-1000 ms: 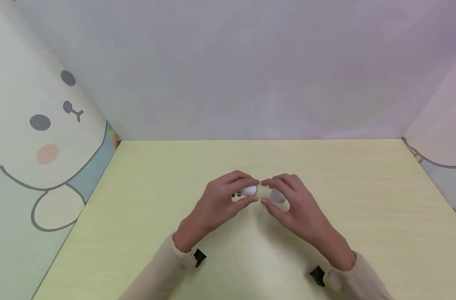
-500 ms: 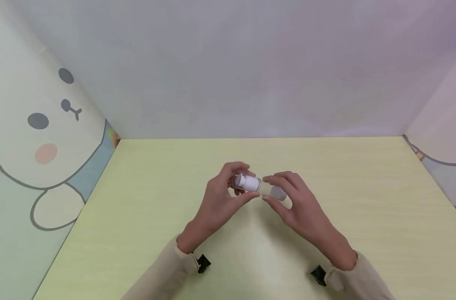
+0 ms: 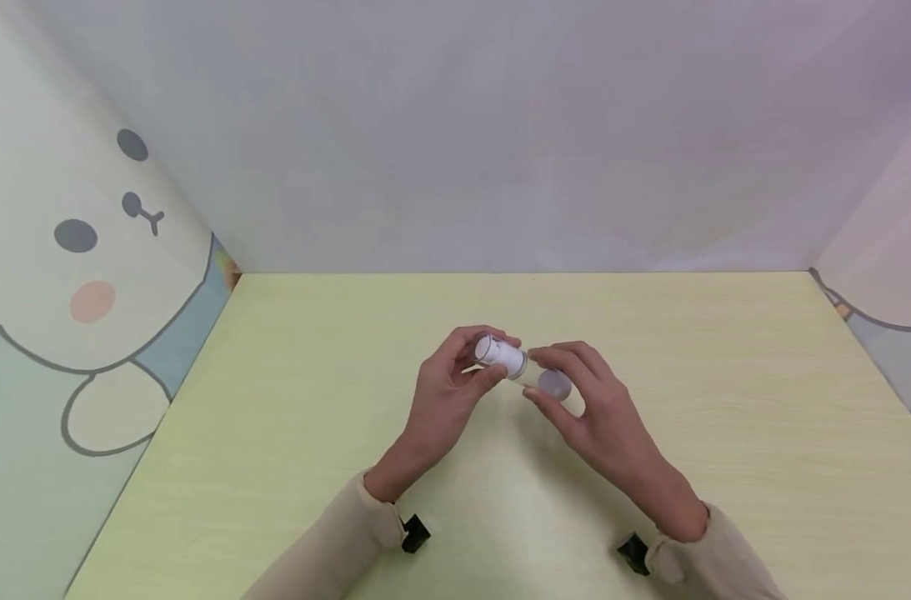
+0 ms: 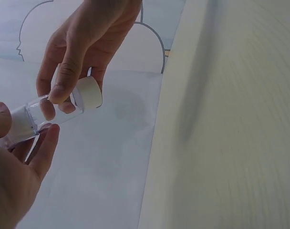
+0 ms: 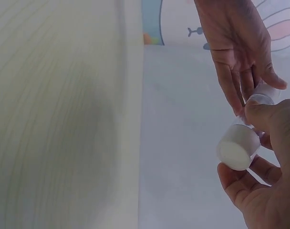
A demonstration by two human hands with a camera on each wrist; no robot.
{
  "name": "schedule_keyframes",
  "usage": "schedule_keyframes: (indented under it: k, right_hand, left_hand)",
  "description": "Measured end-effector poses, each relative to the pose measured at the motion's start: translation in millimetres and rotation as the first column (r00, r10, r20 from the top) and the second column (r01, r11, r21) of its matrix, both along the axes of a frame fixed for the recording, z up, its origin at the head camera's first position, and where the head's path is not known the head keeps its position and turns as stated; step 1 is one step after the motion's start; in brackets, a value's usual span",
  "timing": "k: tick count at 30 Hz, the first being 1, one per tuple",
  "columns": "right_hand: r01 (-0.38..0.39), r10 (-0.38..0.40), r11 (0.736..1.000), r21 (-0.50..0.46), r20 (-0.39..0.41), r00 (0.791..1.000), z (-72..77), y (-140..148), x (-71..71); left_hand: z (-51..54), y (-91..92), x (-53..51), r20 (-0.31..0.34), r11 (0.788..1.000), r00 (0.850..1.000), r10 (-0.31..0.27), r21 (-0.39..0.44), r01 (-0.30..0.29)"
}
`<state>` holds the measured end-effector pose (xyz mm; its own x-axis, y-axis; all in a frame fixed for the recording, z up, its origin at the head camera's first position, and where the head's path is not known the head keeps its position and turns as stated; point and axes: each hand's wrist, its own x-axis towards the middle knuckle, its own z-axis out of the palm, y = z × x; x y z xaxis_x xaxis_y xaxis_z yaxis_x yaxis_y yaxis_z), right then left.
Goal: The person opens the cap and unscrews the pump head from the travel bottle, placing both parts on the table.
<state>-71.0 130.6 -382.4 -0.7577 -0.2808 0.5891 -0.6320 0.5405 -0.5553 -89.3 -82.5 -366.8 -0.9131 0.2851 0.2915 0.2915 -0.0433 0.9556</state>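
A small clear bottle [image 3: 532, 373] is held above the table by both hands in the head view. Its left end has a white part [image 3: 500, 355] under a clear cover; its other end is white too, as the left wrist view shows with the white end piece [image 4: 90, 93]. My left hand [image 3: 442, 400] grips the covered end, thumb in front and fingers behind. Beside it, my right hand [image 3: 605, 421] pinches the clear middle between thumb and fingers. The bottle slants, covered end higher. Fingers hide part of its body.
The pale wood-grain table [image 3: 312, 358] lies beneath the hands. A plain greyish wall [image 3: 515, 150] stands behind it, and a side panel with a cartoon animal [image 3: 125, 275] borders the left. Small black devices [image 3: 415, 533] sit at both sleeve cuffs.
The bottle's left end has risen and turned toward the camera. My left thumb and fingers spread apart half a second ago and have closed round that end again. My right hand stays nearly still.
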Motion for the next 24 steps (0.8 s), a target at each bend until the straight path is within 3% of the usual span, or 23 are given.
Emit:
schedule_keyframes:
  k: [5, 14, 19, 24]
  right_hand:
    - [-0.032, 0.032, 0.999, -0.009, 0.014, 0.999, -0.8, -2.7, 1.8]
    - [-0.068, 0.068, 0.998, -0.019, 0.009, 0.998, 0.1, -4.1, 3.8]
    - [-0.05, 0.05, 0.998, -0.033, 0.005, 0.999, 0.8, -6.8, 4.5]
    - [-0.031, 0.031, 0.999, -0.041, 0.0, 1.0, 1.3, -9.6, 4.9]
  left_hand:
    - [0.3, -2.1, -0.1, -0.082, 0.999, 0.997, 0.005, -0.044, -0.009]
    - [1.8, -8.2, -2.0, -0.158, 0.995, 0.986, -0.059, -0.084, 0.046]
    - [2.0, -6.3, -0.7, -0.17, 0.996, 0.985, -0.026, -0.091, 0.01]
    - [3.6, -2.3, 2.6, -0.206, 0.992, 0.978, 0.042, -0.11, -0.065]
